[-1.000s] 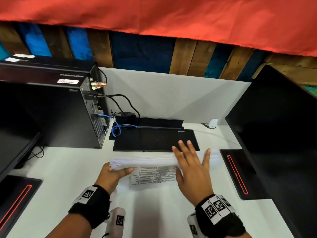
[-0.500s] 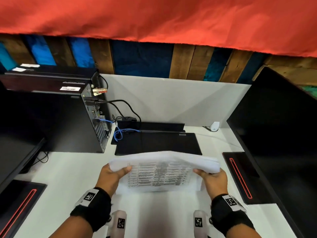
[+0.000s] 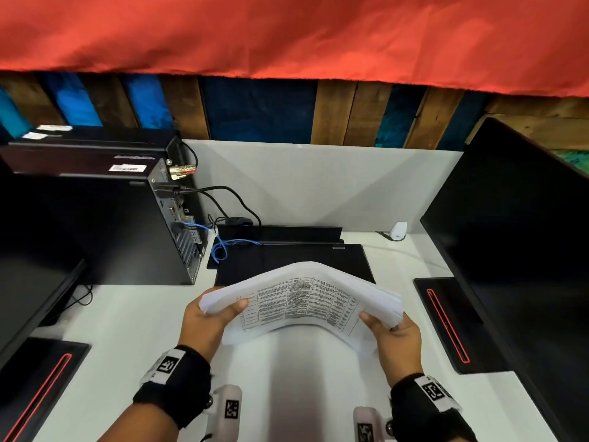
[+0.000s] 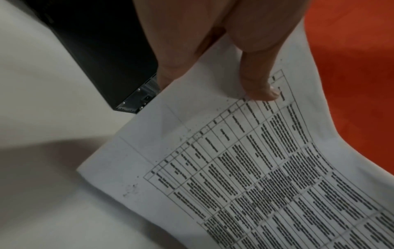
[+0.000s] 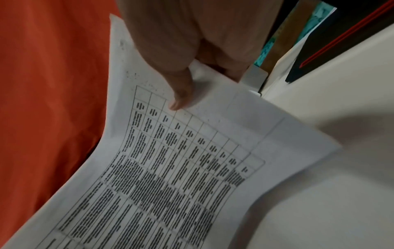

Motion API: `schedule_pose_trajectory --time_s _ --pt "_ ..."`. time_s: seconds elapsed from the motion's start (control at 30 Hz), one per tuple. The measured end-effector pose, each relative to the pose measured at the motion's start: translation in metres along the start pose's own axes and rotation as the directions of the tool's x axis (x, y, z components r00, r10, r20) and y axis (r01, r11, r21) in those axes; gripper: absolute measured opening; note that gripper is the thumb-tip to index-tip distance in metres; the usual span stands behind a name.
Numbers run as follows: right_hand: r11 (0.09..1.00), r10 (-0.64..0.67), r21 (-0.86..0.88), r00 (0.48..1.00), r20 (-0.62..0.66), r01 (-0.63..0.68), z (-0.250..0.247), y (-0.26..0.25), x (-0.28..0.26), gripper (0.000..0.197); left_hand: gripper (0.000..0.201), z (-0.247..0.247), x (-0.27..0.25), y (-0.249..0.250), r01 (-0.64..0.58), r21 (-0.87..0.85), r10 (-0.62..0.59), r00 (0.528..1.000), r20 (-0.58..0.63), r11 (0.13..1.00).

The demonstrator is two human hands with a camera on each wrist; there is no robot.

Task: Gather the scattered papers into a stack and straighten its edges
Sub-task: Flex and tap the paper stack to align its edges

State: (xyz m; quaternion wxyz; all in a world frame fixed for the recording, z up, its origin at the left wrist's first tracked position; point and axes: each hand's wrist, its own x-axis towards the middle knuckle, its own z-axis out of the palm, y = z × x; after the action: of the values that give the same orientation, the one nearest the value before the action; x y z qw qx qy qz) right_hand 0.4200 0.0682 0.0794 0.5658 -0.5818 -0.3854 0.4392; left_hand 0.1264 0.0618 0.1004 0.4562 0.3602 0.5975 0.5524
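Observation:
A stack of white papers [image 3: 299, 301] with a printed table on the top sheet hangs above the white desk [image 3: 127, 330], arched upward in the middle. My left hand [image 3: 220, 311] grips its left end, thumb on top and fingers beneath. My right hand [image 3: 385, 327] grips its right end the same way. In the left wrist view my thumb presses the stack of papers [image 4: 245, 160] near the table's corner. The right wrist view shows my thumb on the stack of papers [image 5: 170, 160] too. The fingers under the sheets are hidden.
A black computer tower [image 3: 105, 224] with cables stands at the back left. A black flat laptop [image 3: 293, 263] lies behind the stack. A large black monitor [image 3: 516, 250] fills the right side, its base [image 3: 452, 323] on the desk. Another monitor base [image 3: 35, 384] sits front left.
My right hand went from lying flat on the stack to gripping its right end. Both hands then lifted the stack off the desk, and it now bows upward in the middle.

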Motion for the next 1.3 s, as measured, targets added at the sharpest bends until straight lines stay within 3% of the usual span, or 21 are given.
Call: schedule_pose_trajectory --time_s 0.13,0.2,0.27,0.33,0.5,0.77,0.83,0.93,1.1,1.3 --pt "0.996 -0.086 -0.038 0.996 0.021 0.087 -0.003 -0.008 -0.004 0.072 0.053 -0.008 0.007 -0.001 -0.028 0.002 0.028 1.000 -0.013 1.000" --pt "0.971 -0.208 -0.117 0.978 0.024 0.209 -0.001 -0.009 -0.006 0.085 0.062 -0.008 0.008 0.000 -0.032 0.001 0.032 0.999 -0.036 0.999" --pt "0.876 -0.380 -0.296 0.923 0.065 0.381 0.001 -0.008 -0.011 0.076 0.056 -0.005 0.006 -0.001 -0.039 -0.038 0.037 0.998 -0.049 0.999" --pt "0.823 -0.431 -0.361 0.896 0.106 0.439 0.003 -0.005 -0.013 0.062 0.043 -0.001 0.005 -0.001 -0.046 -0.083 0.039 0.996 -0.081 0.995" --pt "0.836 -0.382 -0.370 0.914 0.139 0.405 0.004 0.003 -0.017 0.047 0.039 0.000 0.007 0.002 -0.009 -0.086 -0.003 0.991 -0.134 0.996" --pt "0.851 -0.280 -0.426 0.952 0.125 0.307 -0.001 0.007 -0.018 0.054 0.020 -0.002 0.011 -0.005 0.006 -0.185 -0.019 0.998 -0.065 0.983" --pt "0.822 -0.341 -0.445 0.933 0.113 0.354 0.000 0.005 -0.018 0.055 0.026 -0.004 0.010 -0.006 0.007 -0.141 -0.005 1.000 0.010 0.990" --pt "0.809 -0.374 -0.446 0.921 0.113 0.383 0.001 0.006 -0.018 0.054 0.054 -0.008 0.015 -0.014 0.002 -0.038 0.001 0.997 0.079 0.999" --pt "0.811 -0.403 -0.415 0.908 0.113 0.412 0.004 0.005 -0.017 0.053 0.058 -0.016 0.023 -0.031 0.038 0.035 -0.041 0.997 0.067 0.999" --pt "0.713 -0.479 -0.522 0.869 0.126 0.468 -0.002 0.007 -0.015 0.049 0.070 -0.013 0.018 -0.033 0.034 0.002 -0.034 0.999 0.033 0.999"
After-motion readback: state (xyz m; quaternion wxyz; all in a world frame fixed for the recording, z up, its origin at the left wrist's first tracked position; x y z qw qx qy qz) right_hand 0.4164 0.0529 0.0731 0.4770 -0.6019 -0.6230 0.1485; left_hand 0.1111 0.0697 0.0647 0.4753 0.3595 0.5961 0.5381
